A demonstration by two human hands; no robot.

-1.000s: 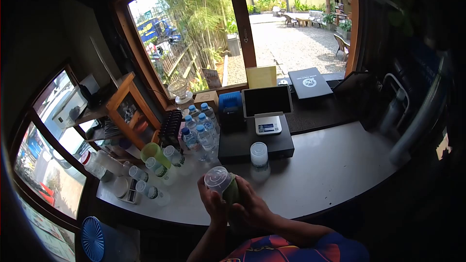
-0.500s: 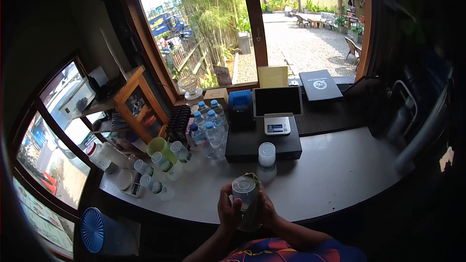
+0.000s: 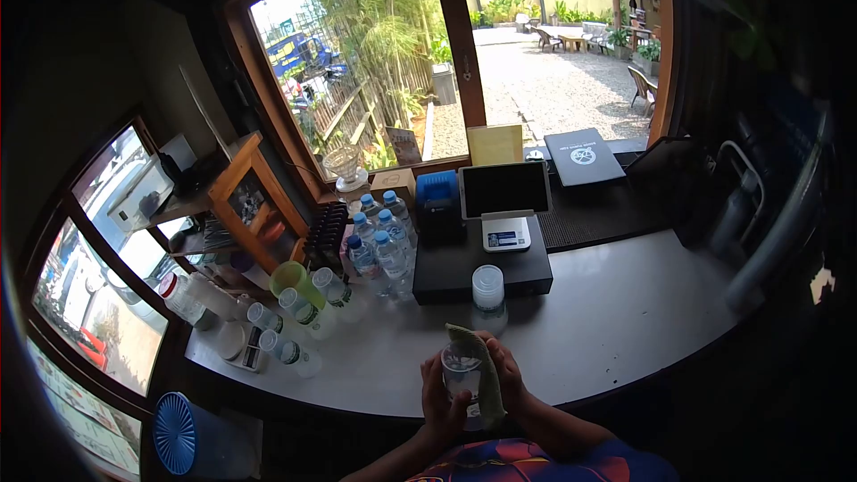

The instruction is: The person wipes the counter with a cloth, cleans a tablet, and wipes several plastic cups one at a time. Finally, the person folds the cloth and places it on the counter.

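Observation:
My left hand (image 3: 436, 397) is wrapped around a clear plastic cup (image 3: 461, 380) just in front of the counter's near edge. Against the cup's right side, my right hand (image 3: 511, 378) presses a green cloth (image 3: 488, 386), which stands up above the rim and hangs down in a fold. Part of the cup is hidden by the cloth and fingers. Just beyond the hands, a stack of clear cups (image 3: 488, 286) stands on the counter.
The pale counter (image 3: 616, 312) carries a tablet (image 3: 505, 190) on a black cash drawer (image 3: 446, 284), several water bottles (image 3: 390, 254) and several printed cups (image 3: 297, 306) at left. A bin with a blue lid (image 3: 175, 433) is below left. A folder (image 3: 585, 157) lies by the window.
The cup has turned in my hands: its round flat end faced me before, and a rim shows now. The green cloth has come into fuller view on its right. The view shifted slightly.

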